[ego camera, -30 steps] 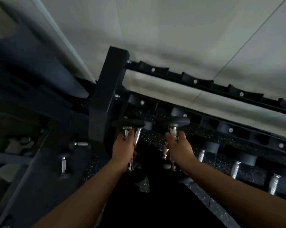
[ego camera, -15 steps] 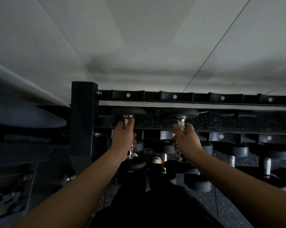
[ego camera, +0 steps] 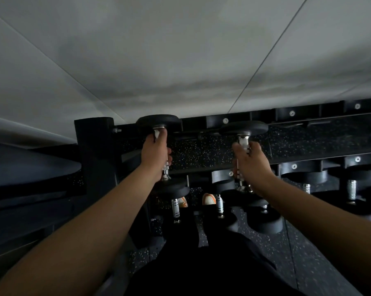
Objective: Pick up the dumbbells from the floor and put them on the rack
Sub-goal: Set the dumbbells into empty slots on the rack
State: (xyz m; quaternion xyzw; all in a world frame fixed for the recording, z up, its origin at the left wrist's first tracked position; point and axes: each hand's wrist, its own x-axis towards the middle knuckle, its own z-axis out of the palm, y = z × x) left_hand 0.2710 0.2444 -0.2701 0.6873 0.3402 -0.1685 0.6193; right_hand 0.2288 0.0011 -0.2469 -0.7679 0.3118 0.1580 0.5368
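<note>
The left hand is clenching the left dumbbell and the right hand is gripping the right dumbbell, both at the black rack's top tier.

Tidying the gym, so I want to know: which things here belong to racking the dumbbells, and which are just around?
In the job: left hand, right hand, the dumbbell in each, the rack.
Just around: racked dumbbells, orange shoes.

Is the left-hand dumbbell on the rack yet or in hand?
In hand: the left hand grips the dumbbell at the rack's top rail; seating unclear.
</note>
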